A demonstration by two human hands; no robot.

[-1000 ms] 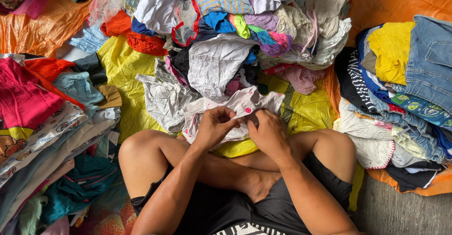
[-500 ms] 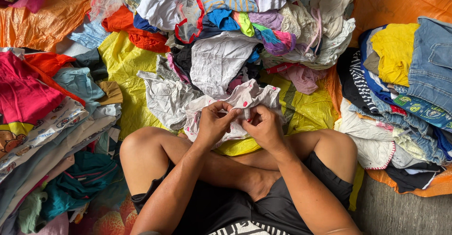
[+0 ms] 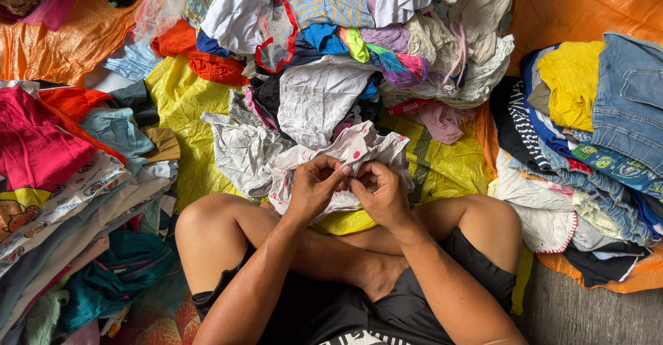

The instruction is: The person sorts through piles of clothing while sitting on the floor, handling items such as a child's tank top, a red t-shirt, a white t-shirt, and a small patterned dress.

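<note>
My left hand [image 3: 314, 186] and right hand [image 3: 380, 192] pinch the crumpled white pink-dotted cotton garment [image 3: 359, 150], fingers clamped on its edge; spreading it needs a firm grip.

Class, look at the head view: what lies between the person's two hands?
In the head view, a bunched fold of the white pink-spotted garment lies between the left hand and the right hand; both pinch it.

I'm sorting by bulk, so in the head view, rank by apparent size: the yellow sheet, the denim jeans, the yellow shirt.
1. yellow sheet, though partly covered
2. denim jeans
3. yellow shirt, partly tucked under the jeans
</note>
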